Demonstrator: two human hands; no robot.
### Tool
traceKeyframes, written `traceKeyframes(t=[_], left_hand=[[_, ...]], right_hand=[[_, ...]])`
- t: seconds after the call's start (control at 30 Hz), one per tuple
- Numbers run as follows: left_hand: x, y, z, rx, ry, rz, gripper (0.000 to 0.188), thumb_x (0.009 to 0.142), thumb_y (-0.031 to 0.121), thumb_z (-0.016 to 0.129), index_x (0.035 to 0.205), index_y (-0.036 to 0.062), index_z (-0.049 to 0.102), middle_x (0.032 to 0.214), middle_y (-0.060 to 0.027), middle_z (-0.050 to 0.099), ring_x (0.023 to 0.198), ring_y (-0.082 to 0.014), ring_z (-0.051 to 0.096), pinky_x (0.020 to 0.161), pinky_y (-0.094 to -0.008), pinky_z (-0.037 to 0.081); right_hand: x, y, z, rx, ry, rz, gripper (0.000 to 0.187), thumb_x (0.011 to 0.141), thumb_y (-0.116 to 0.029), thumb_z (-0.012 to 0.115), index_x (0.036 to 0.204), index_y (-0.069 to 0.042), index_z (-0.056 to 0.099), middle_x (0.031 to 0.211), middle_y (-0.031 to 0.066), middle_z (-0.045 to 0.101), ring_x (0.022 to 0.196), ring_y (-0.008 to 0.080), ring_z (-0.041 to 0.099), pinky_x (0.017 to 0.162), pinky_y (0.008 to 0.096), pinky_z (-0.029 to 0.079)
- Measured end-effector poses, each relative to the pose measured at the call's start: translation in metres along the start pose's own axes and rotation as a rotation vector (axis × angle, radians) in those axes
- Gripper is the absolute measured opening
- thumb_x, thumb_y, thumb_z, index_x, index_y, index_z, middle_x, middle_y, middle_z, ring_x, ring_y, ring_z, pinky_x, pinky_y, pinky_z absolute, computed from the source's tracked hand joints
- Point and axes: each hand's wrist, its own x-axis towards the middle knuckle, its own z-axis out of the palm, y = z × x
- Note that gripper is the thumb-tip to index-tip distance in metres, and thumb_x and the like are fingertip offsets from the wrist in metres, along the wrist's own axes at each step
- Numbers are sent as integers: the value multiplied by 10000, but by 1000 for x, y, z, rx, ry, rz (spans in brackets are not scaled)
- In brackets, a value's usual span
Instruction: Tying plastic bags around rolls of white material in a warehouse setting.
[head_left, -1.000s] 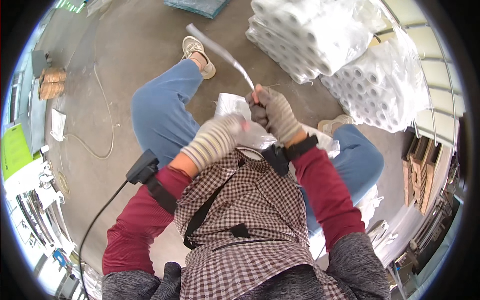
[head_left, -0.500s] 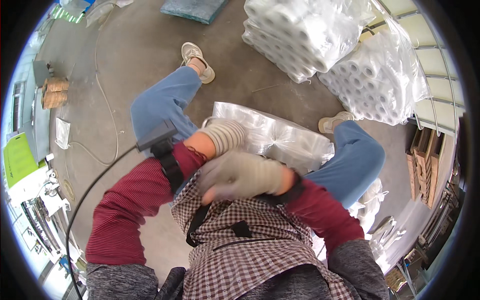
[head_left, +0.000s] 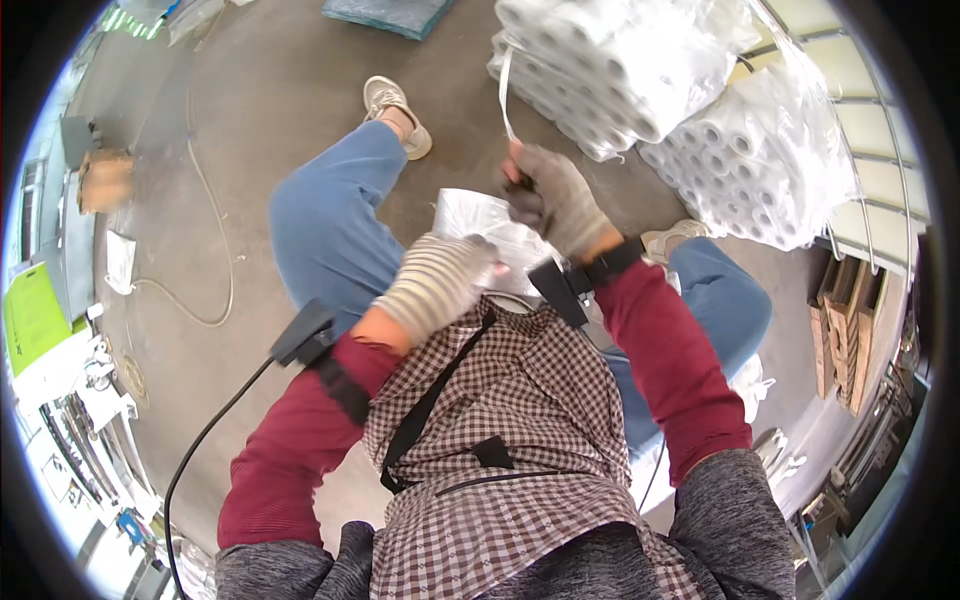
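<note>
A plastic-wrapped pack (head_left: 478,213) lies between my legs, largely hidden by my hands and forearms. My right hand (head_left: 562,195), in a grey work glove with bare fingertips, is raised above the pack's far side. Its fingers are closed on a narrow white strip (head_left: 505,95) that extends up and away from the fingertips. My left hand (head_left: 440,283), in a striped glove, is low over the near left part of the pack. Its fingers are curled in, with one bare fingertip showing; what they grip is hidden.
Two big plastic-covered stacks of white rolls (head_left: 590,70) (head_left: 735,170) stand ahead on the right. Wooden boards (head_left: 848,330) lean at the far right. A blue-green slab (head_left: 390,14) lies ahead. A pale hose (head_left: 215,190) curves over the floor at left, near a brown box (head_left: 105,182).
My right hand has moved from near my waist up and away over the pack, and the white strip now shows in it. My left hand has shifted slightly toward my body.
</note>
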Motion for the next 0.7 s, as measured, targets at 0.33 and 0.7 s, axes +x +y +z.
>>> traceKeyframes(t=[0.33, 0.7], left_hand=[[40, -10, -15, -1093, -329, -815, 269, 883, 291, 483, 847, 37, 565, 828, -149, 632, 729, -298, 631, 622, -416, 495], [21, 0, 35, 72, -45, -45, 354, 835, 269, 496, 1064, 16, 590, 995, -175, 627, 932, -313, 598, 856, -413, 436]], right_hand=[[-45, 105, 95, -1505, -291, -517, 258, 743, -257, 623, 917, -67, 636, 856, 125, 613, 847, 314, 584, 789, 394, 456], [24, 0, 63, -1968, -97, -165, 404, 735, -313, 682, 1016, -28, 628, 920, 106, 625, 847, 234, 611, 779, 333, 471]])
